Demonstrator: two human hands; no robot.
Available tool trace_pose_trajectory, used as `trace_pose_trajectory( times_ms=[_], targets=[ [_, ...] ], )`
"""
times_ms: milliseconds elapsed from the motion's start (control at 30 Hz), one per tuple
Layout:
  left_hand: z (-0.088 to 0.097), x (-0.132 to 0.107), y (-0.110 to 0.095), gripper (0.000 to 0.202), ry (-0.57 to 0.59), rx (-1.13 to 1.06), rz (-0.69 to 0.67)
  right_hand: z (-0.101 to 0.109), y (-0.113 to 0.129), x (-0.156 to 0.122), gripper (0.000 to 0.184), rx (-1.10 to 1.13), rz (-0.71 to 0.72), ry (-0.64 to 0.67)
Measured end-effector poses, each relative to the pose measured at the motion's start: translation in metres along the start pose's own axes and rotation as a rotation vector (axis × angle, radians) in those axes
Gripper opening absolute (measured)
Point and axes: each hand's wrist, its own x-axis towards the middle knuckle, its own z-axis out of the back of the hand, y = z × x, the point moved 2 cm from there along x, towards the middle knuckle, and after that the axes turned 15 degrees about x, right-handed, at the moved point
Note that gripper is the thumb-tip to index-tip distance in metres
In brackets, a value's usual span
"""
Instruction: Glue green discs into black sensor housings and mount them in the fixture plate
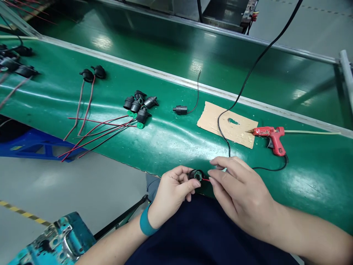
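My left hand (pixel 176 187), with a teal band at its wrist, grips a small black cylindrical housing (pixel 192 173) just above the table's near edge. A round green circuit board (pixel 198 175) shows at the housing's open end, facing up and right. From it a short red wire (pixel 206 179) runs to my right hand (pixel 239 184). The thumb and a finger of that hand close at the wire, and another finger is raised above; the wire beyond the fingertips is hidden. Beyond my right hand lies a red hot glue gun (pixel 264 131), its nozzle over a piece of cardboard (pixel 213 117).
Several black housings (pixel 142 115) with red and black wires lie left of centre on the green table (pixel 171 147). Two more (pixel 99 72) are farther left, and another pile (pixel 26 71) is at the far left. One housing (pixel 180 109) lies alone. A black cable (pixel 248 77) hangs across the cardboard.
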Motion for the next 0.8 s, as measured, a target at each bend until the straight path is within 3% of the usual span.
trace_pose_trajectory(
  times_ms=[267, 433, 567, 800],
  targets=[
    [-0.002, 0.002, 0.005, 0.042, 0.051, -0.096, -0.034, -0.009, 0.004, -0.016, 0.019, 0.022, -0.105, -0.034],
    [-0.002, 0.0, 0.002, 0.047, 0.139, -0.092, -0.063, -0.015, -0.009, -0.016, 0.021, 0.217, -0.197, 0.023],
    [-0.004, 0.0, 0.0, 0.045, 0.17, -0.034, -0.07, -0.023, -0.017, -0.015, 0.018, 0.283, -0.17, 0.027],
    [-0.011, 0.003, -0.002, 0.038, 0.177, -0.085, -0.043, -0.037, -0.019, -0.019, 0.022, 0.171, -0.074, -0.021]
  ],
)
